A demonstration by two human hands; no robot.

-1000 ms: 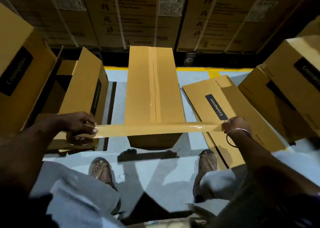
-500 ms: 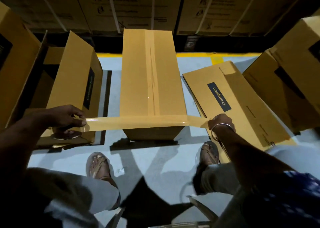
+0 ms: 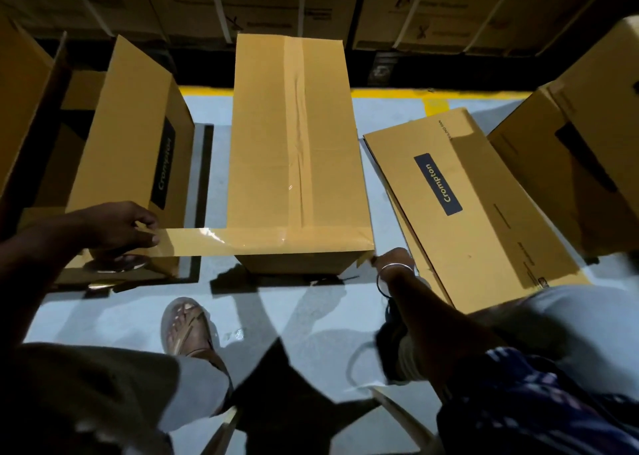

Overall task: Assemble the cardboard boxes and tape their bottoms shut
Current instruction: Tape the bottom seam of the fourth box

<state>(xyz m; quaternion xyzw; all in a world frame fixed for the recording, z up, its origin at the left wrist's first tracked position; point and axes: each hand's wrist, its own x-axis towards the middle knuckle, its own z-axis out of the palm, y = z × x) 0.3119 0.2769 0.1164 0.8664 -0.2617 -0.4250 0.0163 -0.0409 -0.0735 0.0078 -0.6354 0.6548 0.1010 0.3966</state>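
Left hand (image 3: 117, 226) pinches the tape strip (image 3: 221, 243) stretched across the near edge of the upright box (image 3: 294, 150) on the floor — right hand (image 3: 392, 259) pinches its far end at the corner

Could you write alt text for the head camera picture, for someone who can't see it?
A person stretches a tape strip across the near end of a box; left hand holds one end, right hand pulls the other down its side.

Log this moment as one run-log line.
step: cross-strip taping | left hand: holds tape strip | right hand: presses tape end at box corner | lengthwise seam: taped
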